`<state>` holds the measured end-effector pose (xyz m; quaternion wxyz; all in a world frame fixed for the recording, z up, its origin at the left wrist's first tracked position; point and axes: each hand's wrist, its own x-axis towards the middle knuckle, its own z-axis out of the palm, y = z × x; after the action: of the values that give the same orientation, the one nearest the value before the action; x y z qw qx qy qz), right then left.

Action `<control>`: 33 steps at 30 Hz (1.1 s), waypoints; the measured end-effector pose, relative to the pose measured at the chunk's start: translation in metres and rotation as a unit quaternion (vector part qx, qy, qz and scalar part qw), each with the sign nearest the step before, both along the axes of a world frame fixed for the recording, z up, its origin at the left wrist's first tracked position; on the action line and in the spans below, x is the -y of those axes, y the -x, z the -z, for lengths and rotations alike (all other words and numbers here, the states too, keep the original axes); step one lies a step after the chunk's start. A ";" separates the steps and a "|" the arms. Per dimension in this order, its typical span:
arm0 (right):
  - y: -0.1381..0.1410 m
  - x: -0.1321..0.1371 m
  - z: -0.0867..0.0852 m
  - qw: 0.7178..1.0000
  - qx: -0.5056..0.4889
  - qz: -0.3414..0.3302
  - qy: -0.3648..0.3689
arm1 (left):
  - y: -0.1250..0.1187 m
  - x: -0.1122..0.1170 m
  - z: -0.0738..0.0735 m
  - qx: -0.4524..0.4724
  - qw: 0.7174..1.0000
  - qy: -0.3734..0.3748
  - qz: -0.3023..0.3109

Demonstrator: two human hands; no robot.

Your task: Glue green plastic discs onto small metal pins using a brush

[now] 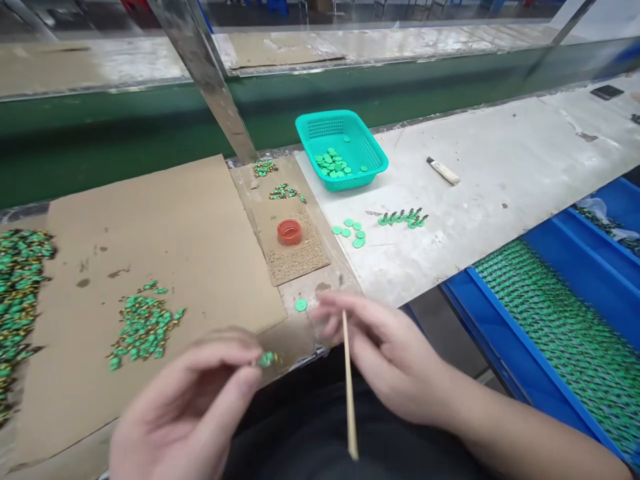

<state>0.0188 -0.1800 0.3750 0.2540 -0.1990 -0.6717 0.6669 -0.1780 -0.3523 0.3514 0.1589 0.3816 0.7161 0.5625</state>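
Observation:
Between the thumb and fingers of my left hand [195, 400] is a small green piece with a yellow tip [267, 359]. My right hand [385, 353] is closed around a thin wooden stick [350, 400], which points down toward my lap; its fingertips are blurred. Just left of those fingertips a green disc [301, 305] lies flat at the table edge. Farther back, a red cap [289, 231] holding something I cannot make out sits on a cardboard strip [300, 263]. A pile of small green-and-gold pieces [145, 327] lies on the cardboard sheet to the left.
A turquoise basket [373, 179] holds several green discs. Loose green discs [359, 235] and a row of green pieces with dark tops [404, 218] lie in front. A flat-handled tool [443, 171] is behind them. Blue trays [493, 293] of green pieces stand right; a larger pile [20, 287] lies far left.

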 end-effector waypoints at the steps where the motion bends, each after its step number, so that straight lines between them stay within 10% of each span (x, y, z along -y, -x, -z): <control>1: -0.001 -0.012 0.001 0.994 0.001 0.018 -0.110 | 0.006 -0.009 -0.003 -0.019 1.000 0.005 -0.020; 5: 0.005 -0.050 0.000 0.960 0.005 0.044 -0.275 | 0.018 -0.037 -0.008 -0.080 0.996 0.046 -0.012; 12: 0.025 -0.061 0.011 0.946 -0.092 0.100 -0.295 | 0.008 -0.050 -0.007 -0.124 0.987 0.103 0.024; 33: 0.014 -0.070 0.017 0.935 0.016 0.016 -0.353 | 0.010 -0.052 -0.004 -0.228 0.965 0.122 0.052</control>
<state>0.0045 -0.1096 0.3577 0.3079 -0.1182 -0.8644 0.3795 -0.1877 -0.3003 0.3558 0.0662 0.5144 0.7756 0.3599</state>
